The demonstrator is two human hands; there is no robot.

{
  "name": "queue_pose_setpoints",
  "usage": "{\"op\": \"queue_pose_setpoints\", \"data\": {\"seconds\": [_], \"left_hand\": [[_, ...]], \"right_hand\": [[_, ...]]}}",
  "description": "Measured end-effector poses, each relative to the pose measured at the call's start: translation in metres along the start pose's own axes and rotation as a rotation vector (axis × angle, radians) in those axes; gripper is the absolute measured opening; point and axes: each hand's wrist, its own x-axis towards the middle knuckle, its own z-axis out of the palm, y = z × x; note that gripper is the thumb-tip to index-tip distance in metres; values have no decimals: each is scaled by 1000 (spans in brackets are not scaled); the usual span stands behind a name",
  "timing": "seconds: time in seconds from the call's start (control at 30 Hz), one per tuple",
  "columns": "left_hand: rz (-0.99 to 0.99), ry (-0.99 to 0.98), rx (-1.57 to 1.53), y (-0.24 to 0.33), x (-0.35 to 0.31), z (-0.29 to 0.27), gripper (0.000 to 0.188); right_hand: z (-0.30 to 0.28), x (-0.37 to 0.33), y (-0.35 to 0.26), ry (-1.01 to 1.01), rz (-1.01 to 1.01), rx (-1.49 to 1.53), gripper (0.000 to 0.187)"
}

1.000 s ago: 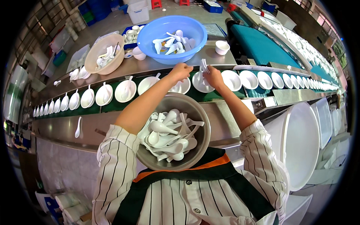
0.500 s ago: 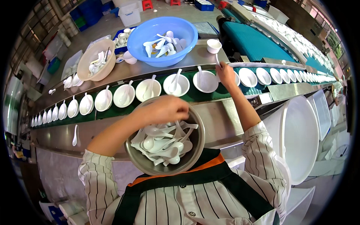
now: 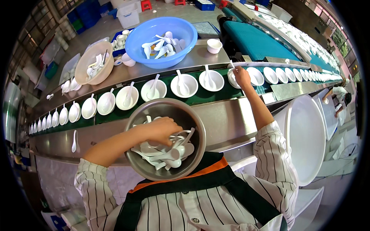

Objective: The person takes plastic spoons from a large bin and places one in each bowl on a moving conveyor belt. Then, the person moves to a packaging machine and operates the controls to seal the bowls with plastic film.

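My right hand (image 3: 241, 77) pinches the upright handle of a white spoon (image 3: 232, 64) over a white bowl (image 3: 232, 79) on the green conveyor belt (image 3: 194, 97). Lower down, my left hand (image 3: 163, 130) is inside a grey metal basin (image 3: 133, 115), its fingers curled down among several white spoons (image 3: 169, 155). Those fingertips are partly hidden, so whatever they grip is unclear. Left of my right hand, the bowls along the belt each have a spoon leaning in them, such as the nearest bowl (image 3: 217, 85). Bowls to its right show no spoon.
Behind the belt stand a blue tub (image 3: 131, 42) with spoons, a beige tub (image 3: 83, 71) and a small white cup (image 3: 214, 46). One spoon (image 3: 74, 141) lies on the metal ledge at left. A large white bin (image 3: 308, 134) stands at right. Another person (image 3: 341, 98) is at far right.
My left hand has dropped from above the basin's far side into the spoons. My right hand has lowered its spoon from beside the cup to the bowl. Bowls have shifted left along the belt.
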Motion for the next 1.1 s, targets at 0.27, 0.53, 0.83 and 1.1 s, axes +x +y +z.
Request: {"op": "queue_pose_setpoints", "data": {"seconds": [0.27, 0.53, 0.83, 1.1], "left_hand": [[-344, 254, -703, -24, -18, -34, 23], [-364, 459, -1163, -21, -32, -43, 23], [-239, 657, -1377, -40, -38, -36, 19], [-487, 600, -932, -39, -48, -27, 22]], "right_hand": [[-51, -59, -134, -549, -388, 861, 43], [-55, -138, -208, -766, -666, 707, 67], [-56, -122, -192, -897, -305, 956, 38], [-10, -32, -82, -92, -183, -14, 50]]}}
